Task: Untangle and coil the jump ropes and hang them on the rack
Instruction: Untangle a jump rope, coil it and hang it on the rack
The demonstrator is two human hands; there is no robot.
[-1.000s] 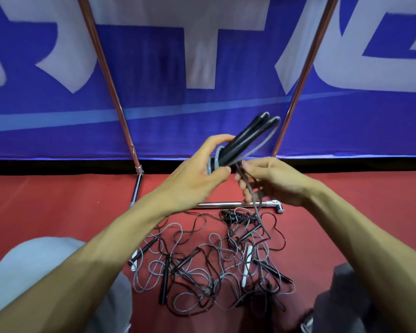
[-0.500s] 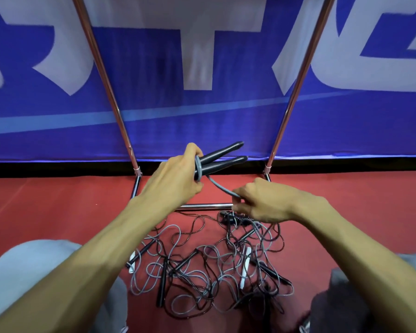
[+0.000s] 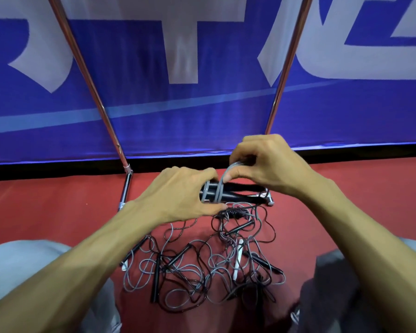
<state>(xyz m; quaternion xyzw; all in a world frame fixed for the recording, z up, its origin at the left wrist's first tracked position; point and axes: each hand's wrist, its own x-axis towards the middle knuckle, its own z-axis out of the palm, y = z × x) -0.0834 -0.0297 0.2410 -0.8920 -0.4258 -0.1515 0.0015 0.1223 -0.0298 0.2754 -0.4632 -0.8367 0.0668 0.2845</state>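
My left hand point(image 3: 178, 193) grips two black jump rope handles point(image 3: 238, 193) held side by side and lying level. Grey cord point(image 3: 217, 192) is wrapped in a few turns around them near my left fingers. My right hand point(image 3: 267, 162) pinches a loop of that grey cord just above the handles. On the red floor below lies a tangle of jump ropes point(image 3: 202, 267) with grey and dark cords, black handles and a white handle. The rack point(image 3: 82, 66) stands behind, with two slanted copper poles and a chrome base.
A blue banner point(image 3: 202, 104) with white lettering hangs behind the rack's right pole point(image 3: 286, 66). The chrome base tube point(image 3: 125, 191) lies on the red floor point(image 3: 46, 207). My knees point(image 3: 22, 272) frame the rope pile on both sides.
The handles have dropped from pointing up and right to lying level. My right hand has risen from below the handles to above them, carrying the grey cord around them.
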